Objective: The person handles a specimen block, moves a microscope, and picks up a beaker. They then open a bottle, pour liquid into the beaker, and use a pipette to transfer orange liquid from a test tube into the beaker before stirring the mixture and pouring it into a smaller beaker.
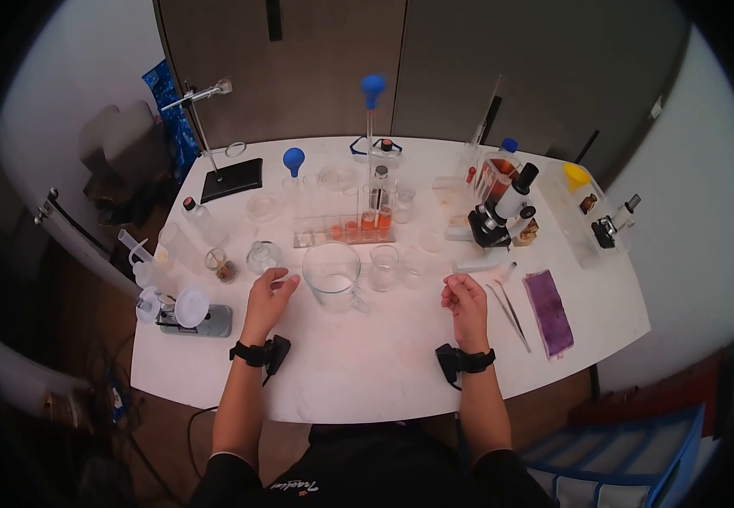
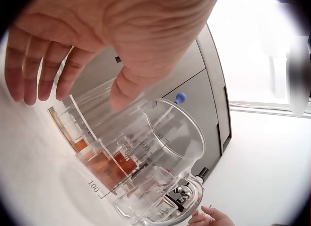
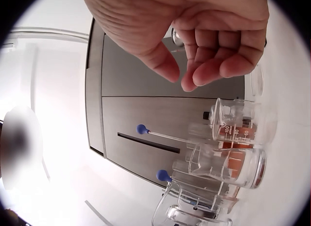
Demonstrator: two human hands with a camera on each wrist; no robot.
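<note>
While our left hand (image 1: 270, 292) hovers with fingers loosely spread just left of the large beaker (image 1: 331, 275), touching nothing, our right hand (image 1: 465, 298), well right of the beaker, curls loosely and holds nothing. A careless sweep could topple the small beaker (image 1: 383, 267) right of it or the test-tube rack (image 1: 346, 230) behind.

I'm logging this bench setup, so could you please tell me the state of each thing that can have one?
Left hand: open, fingers relaxed, holding nothing, beside the big beaker.
Right hand: fingers loosely curled, holding nothing.
Big beaker: upright, looks empty.
Small beaker: upright, contents unclear.
Rack tubes: upright, orange liquid in several.
Tweezers: lying flat.
Microscope: upright, unused.
</note>
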